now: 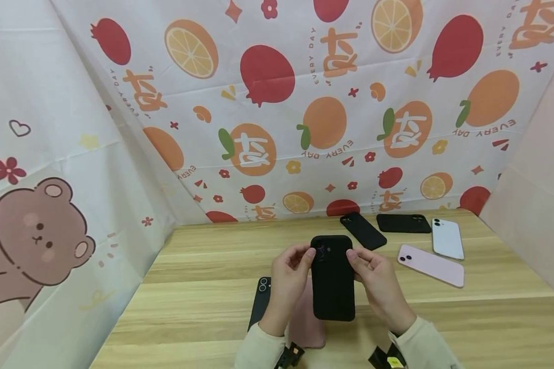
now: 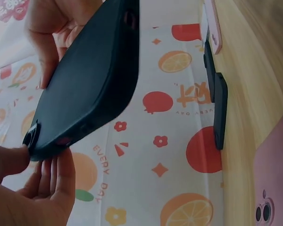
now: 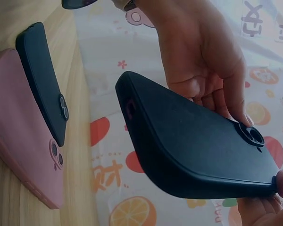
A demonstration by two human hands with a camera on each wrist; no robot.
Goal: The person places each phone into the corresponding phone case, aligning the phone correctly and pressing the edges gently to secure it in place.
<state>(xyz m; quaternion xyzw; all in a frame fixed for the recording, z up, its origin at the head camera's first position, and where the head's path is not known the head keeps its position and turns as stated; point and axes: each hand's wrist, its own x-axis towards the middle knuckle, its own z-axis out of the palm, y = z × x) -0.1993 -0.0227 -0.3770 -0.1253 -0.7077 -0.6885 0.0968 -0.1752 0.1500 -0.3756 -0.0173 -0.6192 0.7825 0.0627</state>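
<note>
Both hands hold up a phone in a black case (image 1: 333, 287) over the table, upright with its camera side toward me. My left hand (image 1: 290, 282) pinches the top left edge, thumb beside the camera ring. On the opposite edge, my right hand (image 1: 382, 284) grips near the top corner with its thumb on the back. The left wrist view shows the case (image 2: 85, 80) from its lower end, and the right wrist view shows its rounded end and camera ring (image 3: 251, 135). Below the hands lie a pink phone (image 1: 307, 320) and a black phone (image 1: 260, 302), partly hidden by my left arm.
At the back right lie a black phone (image 1: 363, 230), another black phone (image 1: 403, 223) on its side, a white phone (image 1: 448, 239) and a light pink phone (image 1: 431, 265). A fruit-print cloth (image 1: 277, 118) hangs behind the wooden table (image 1: 189, 292).
</note>
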